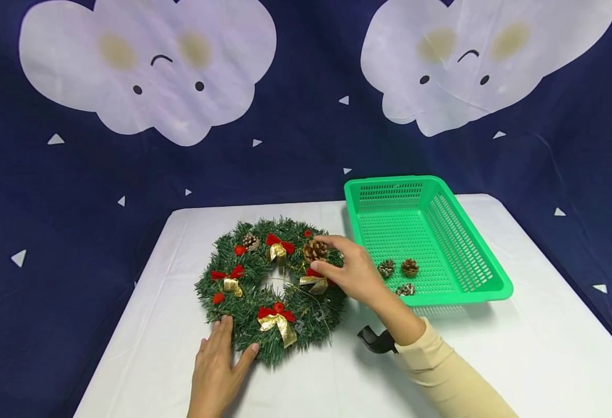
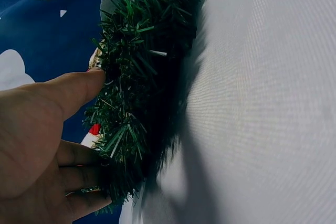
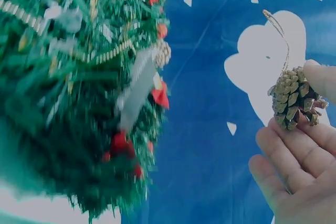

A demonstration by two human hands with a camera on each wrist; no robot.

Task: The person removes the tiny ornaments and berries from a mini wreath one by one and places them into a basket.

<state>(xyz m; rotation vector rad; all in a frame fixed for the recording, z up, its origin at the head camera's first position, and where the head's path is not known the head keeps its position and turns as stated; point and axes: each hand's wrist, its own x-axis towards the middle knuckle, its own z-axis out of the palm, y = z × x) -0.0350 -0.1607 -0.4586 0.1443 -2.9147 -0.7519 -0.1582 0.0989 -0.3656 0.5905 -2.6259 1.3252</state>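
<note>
Left hand (image 1: 216, 367) flat on counter (image 1: 520, 360), straight fingers and thumb touching wreath (image 1: 272, 287) near edge. Right hand (image 1: 350, 268) over wreath's right side, fingers curled, pinching gold pine cone (image 1: 315, 251); its string loop points up in right wrist view. Wreath lies flat: 4 red-gold bows, 1 frosted cone. Green basket (image 1: 486, 264) just right: 3 pine cones inside.

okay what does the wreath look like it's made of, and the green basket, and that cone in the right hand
Wreath: probably plastic needles, flat, stiff, evenly green strips; bows look like shiny ribbon. Basket: moulded plastic, glossy, regular slotted mesh. Pine cone pinched by the right hand: seemingly a real woody cone, scales gilded, on a thin gold loop.
</note>
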